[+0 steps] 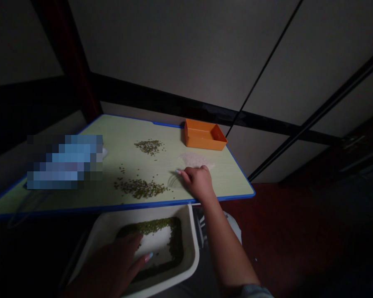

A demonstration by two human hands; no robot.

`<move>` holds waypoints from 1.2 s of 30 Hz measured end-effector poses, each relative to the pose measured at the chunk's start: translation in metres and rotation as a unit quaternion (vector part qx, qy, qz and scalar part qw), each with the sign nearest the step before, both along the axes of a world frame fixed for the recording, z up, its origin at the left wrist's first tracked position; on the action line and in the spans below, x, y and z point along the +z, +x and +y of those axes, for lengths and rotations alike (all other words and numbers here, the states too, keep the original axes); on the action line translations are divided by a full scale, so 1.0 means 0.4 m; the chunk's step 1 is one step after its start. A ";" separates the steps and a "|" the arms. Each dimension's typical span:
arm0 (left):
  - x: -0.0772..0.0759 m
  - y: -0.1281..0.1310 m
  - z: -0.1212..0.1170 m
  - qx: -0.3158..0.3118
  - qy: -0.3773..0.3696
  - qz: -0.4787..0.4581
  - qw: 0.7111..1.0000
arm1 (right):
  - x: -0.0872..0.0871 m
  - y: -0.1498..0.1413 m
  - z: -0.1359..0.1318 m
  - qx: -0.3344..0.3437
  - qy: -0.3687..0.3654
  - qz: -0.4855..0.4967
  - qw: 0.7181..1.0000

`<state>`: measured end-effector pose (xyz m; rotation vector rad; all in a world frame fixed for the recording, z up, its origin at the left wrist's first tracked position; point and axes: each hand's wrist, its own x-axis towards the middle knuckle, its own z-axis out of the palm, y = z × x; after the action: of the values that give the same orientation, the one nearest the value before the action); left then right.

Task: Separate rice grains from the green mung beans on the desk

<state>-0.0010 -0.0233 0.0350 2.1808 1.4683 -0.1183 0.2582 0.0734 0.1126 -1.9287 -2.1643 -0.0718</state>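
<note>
My left hand (pixel 124 260), dark in shadow, hangs over a white plastic tub (pixel 191 252), thumb and finger apart and nothing visible between them. Small green grains, like mung beans, (pixel 175 238) lie around the tub's inside edges, with its pale bottom bare in the middle. My right hand (pixel 200 182) rests low over the near right of the table (pixel 226 178), fingers curled in; what they hold, if anything, is hidden. Just beyond it lies a patch of fine pale grains (pixel 194 159). A loose pile of greenish-brown grains (pixel 141 188) is spread to its left.
A smaller pile of similar grains (pixel 149 146) lies farther back. An orange open box (pixel 205 142) stands at the back right edge. A blurred-out blue object (pixel 71 159) is at the left. Cabinet panels (pixel 174 49) rise behind; reddish floor (pixel 255 223) shows at right.
</note>
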 end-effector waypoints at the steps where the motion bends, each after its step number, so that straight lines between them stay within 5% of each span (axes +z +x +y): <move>1: 0.000 -0.001 0.000 0.000 0.000 -0.003 1.000 | 0.001 -0.001 0.000 -0.005 0.001 -0.002 1.000; 36: -0.015 -0.008 0.001 -0.002 0.004 0.000 1.000 | -0.002 -0.012 0.009 0.003 -0.001 -0.034 0.999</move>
<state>-0.0041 -0.0230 0.0289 2.1903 1.4671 -0.1143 0.2533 0.0771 0.1120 -1.9476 -2.2132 -0.1367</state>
